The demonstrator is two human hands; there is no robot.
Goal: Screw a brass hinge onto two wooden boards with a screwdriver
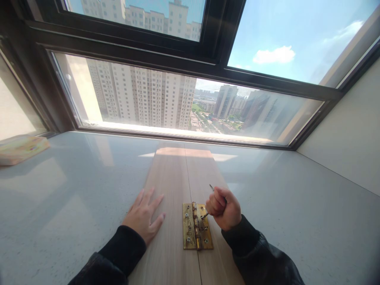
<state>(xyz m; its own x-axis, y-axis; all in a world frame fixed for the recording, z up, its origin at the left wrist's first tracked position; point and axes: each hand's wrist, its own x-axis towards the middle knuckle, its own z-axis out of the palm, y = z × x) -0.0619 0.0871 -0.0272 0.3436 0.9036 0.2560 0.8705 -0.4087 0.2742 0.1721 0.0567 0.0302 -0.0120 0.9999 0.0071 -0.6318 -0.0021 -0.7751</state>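
A brass butt hinge (189, 233) lies open across the seam between two pale wooden boards (169, 170), with cross-head screws in several of its holes. My right hand (224, 208) is closed in a fist around a thin metal screwdriver (204, 216). One end of that tool meets the hinge's right leaf near an upper hole; another thin end sticks out above my fingers, and its middle is hidden in the fist. Fingers spread, my left hand (145, 215) rests flat on the left board, to the left of the hinge and apart from it.
The boards lie on a pale speckled sill (89, 190). Behind it stands a dark-framed window (190, 67) with tall buildings outside. A yellowish block-like object (23, 148) sits at the far left, and a white wall (350, 130) rises at the right.
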